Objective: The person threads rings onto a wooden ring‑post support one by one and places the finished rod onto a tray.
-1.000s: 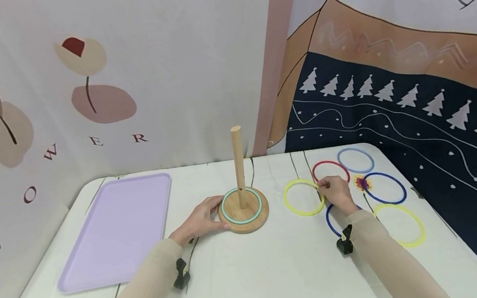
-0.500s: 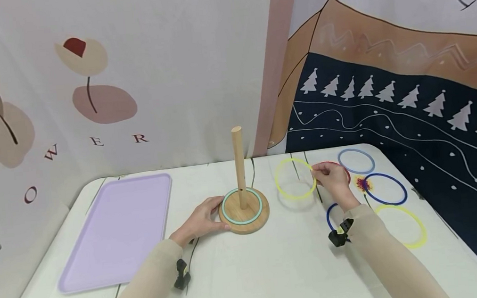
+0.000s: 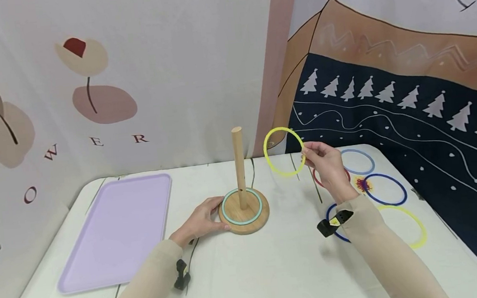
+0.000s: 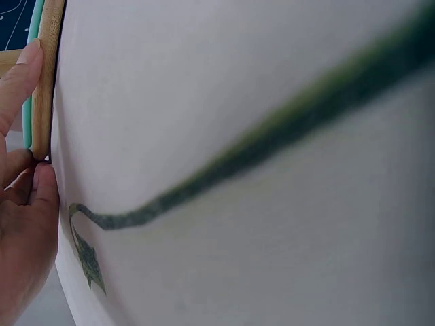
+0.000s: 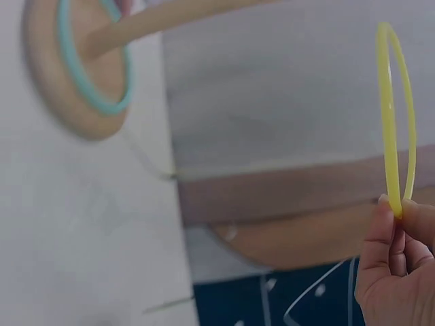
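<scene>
A round wooden base (image 3: 245, 228) with an upright wooden peg (image 3: 239, 163) stands mid-table. Around the foot of the peg lies a mint-green ring (image 3: 245, 222). My left hand (image 3: 202, 218) grips the left edge of the base between thumb and fingers, and the left wrist view shows its fingers (image 4: 20, 78) at the wooden rim. Raised off the table, a yellow ring (image 3: 286, 173) is pinched at its right side by my right hand (image 3: 327, 165), to the right of the peg. In the right wrist view this ring (image 5: 387, 115) appears nearly edge-on above the fingertips.
A lilac tray (image 3: 115, 230) lies at the left. Right of and below my right hand are a red ring (image 3: 317, 179), a light blue ring (image 3: 359, 173), a dark blue ring (image 3: 388, 202), another dark blue ring (image 3: 328, 213) partly covered by the wrist, and a second yellow ring (image 3: 420, 227).
My right hand has lifted the yellow ring off the table, moving it up and slightly left, and the ring has tilted more upright. The left hand and base have stayed put.
</scene>
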The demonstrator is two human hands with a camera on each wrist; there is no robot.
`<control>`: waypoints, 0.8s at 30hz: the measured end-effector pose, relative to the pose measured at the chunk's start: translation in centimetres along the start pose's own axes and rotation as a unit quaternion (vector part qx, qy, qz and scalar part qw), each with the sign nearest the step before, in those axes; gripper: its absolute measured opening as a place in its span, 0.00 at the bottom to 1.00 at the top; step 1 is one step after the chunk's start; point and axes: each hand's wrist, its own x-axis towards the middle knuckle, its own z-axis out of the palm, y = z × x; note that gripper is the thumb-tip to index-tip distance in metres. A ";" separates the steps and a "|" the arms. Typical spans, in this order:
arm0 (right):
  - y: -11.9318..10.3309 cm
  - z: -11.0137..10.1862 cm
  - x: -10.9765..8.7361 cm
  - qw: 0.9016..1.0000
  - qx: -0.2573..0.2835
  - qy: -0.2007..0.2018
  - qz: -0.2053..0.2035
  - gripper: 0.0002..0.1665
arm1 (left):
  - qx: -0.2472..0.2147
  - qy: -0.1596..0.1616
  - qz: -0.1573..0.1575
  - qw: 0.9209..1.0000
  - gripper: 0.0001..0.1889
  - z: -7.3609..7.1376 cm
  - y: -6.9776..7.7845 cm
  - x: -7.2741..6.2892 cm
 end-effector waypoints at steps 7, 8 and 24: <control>-2.6 1.8 -0.7 0.995 0.094 -0.019 -0.015 0.06 | 0.003 0.001 0.002 1.000 0.48 0.0 -0.1 0.0; -2.9 2.0 -0.8 0.994 0.106 -0.024 -0.018 0.06 | 0.004 0.002 0.002 1.000 0.48 0.0 -0.1 0.0; -5.4 5.5 -1.9 0.990 0.092 -0.090 -0.063 0.06 | -0.003 0.002 -0.004 1.000 0.48 0.1 -0.3 0.0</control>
